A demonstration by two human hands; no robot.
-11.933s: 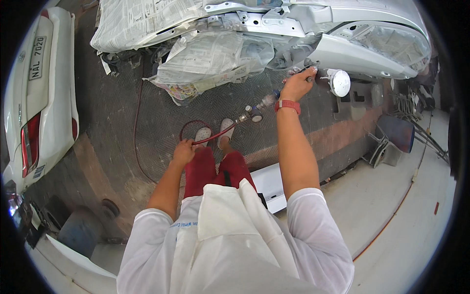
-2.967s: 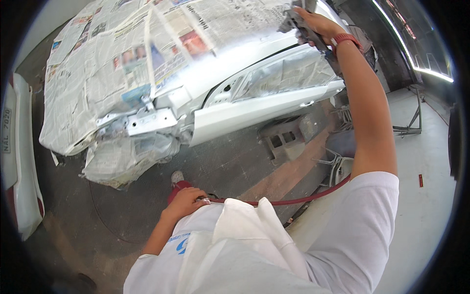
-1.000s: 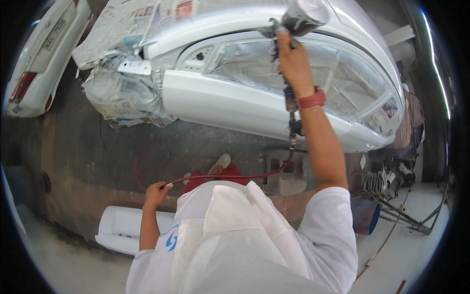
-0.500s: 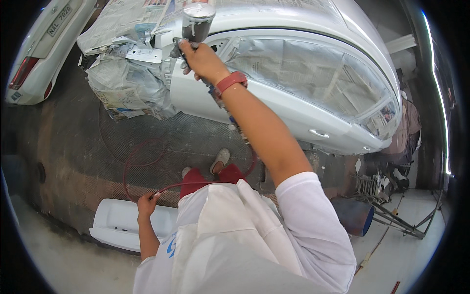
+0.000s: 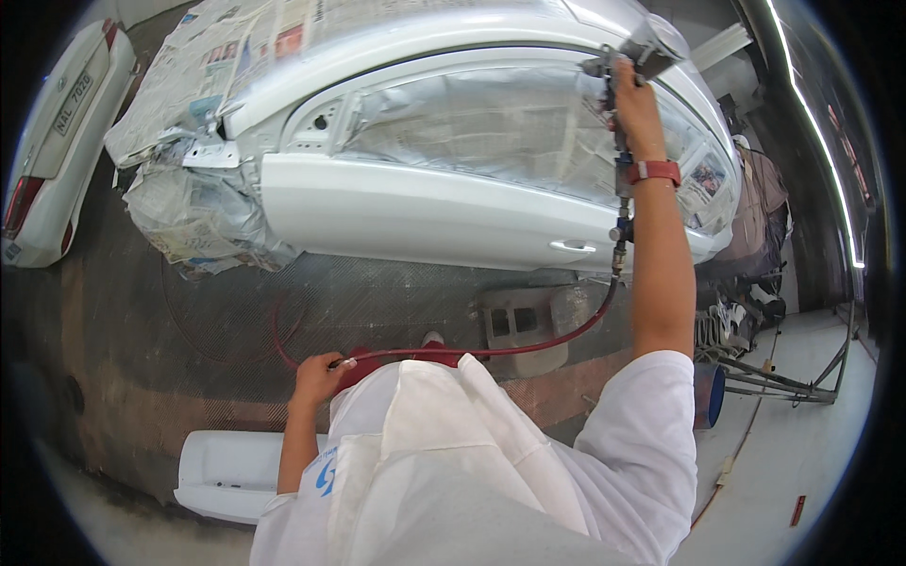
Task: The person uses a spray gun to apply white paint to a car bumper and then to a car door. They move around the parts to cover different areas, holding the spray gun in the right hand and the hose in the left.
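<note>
My right hand (image 5: 638, 111) is wrapped round the grip of a spray gun (image 5: 612, 71), with its metal cup tilted to the right. The gun is over the rear part of a white car's newspaper-covered side window (image 5: 472, 108). From the gun's lower end a red hose (image 5: 538, 345) curves down and across in front of me to the left. My left hand (image 5: 319, 379) is closed round this hose beside my waist. Below the window lies the glossy white door (image 5: 425, 212) with its handle (image 5: 572, 247).
Crumpled masking paper (image 5: 198, 208) covers the car's front end. A white panel (image 5: 231, 472) lies at lower left, and a second white car (image 5: 66, 132) stands at far left. A grey block with openings (image 5: 528, 316) is on the floor. At right are a metal stand (image 5: 802, 382) and a blue drum (image 5: 710, 396).
My right hand has swept the spray gun from the front of the car to the right, over the rear window. My left hand still holds the hose. The view has shifted rightward.
</note>
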